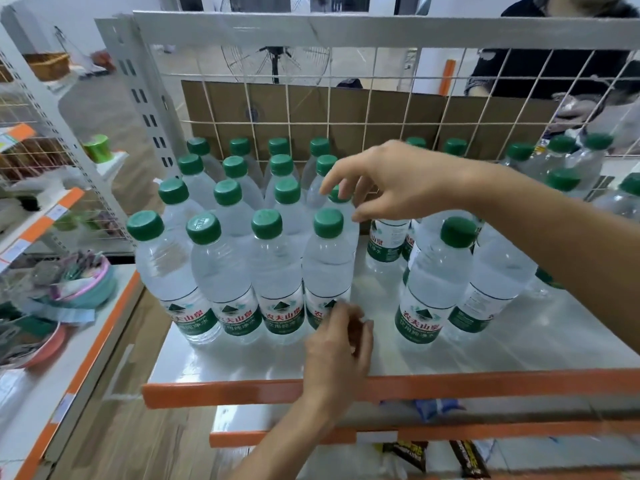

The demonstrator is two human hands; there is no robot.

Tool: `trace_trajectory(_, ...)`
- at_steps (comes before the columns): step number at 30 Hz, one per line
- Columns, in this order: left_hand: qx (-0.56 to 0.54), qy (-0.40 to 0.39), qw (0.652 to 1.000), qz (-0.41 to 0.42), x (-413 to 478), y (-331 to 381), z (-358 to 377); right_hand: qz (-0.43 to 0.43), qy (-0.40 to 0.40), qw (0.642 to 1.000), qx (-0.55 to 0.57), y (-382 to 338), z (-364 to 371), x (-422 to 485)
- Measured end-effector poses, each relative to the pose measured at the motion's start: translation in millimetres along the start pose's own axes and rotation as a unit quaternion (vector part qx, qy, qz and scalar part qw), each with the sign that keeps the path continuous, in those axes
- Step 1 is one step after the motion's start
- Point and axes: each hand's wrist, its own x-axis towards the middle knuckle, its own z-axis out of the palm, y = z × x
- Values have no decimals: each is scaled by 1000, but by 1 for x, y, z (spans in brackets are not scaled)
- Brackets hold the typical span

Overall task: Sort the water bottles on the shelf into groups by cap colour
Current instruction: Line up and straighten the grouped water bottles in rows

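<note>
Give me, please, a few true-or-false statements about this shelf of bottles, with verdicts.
1. Every cap visible on the shelf is green. True.
2. The front row of the left group holds four bottles. True.
3. The right hand rests on the shelf's front edge. False: it is up over a second-row cap.
4. That front edge is blue. False: it is orange.
5. The left hand is low, at a front-row bottle's label. True.

caps (328,222) green | bottles (221,268) clear | labels (239,318) green-white-red | shelf edge (485,384) orange
</note>
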Motion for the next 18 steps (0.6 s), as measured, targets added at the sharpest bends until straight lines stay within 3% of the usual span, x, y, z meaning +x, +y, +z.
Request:
trace_trajectory(6, -43, -20, 999, 8, 17, 21, 33, 54, 109, 989, -82, 57, -24, 0)
trace_trajectory(11, -18, -29, 999, -42, 46, 21, 52, 96, 32, 978, -180, 91, -21, 10)
trace_trajectory(15, -10, -35, 998, -49, 33, 17, 53, 8, 53, 987, -151, 85, -20, 19)
trace_trajectory(18, -33, -32, 997, -59, 13, 8, 41, 0, -14, 992, -128, 68, -20, 26)
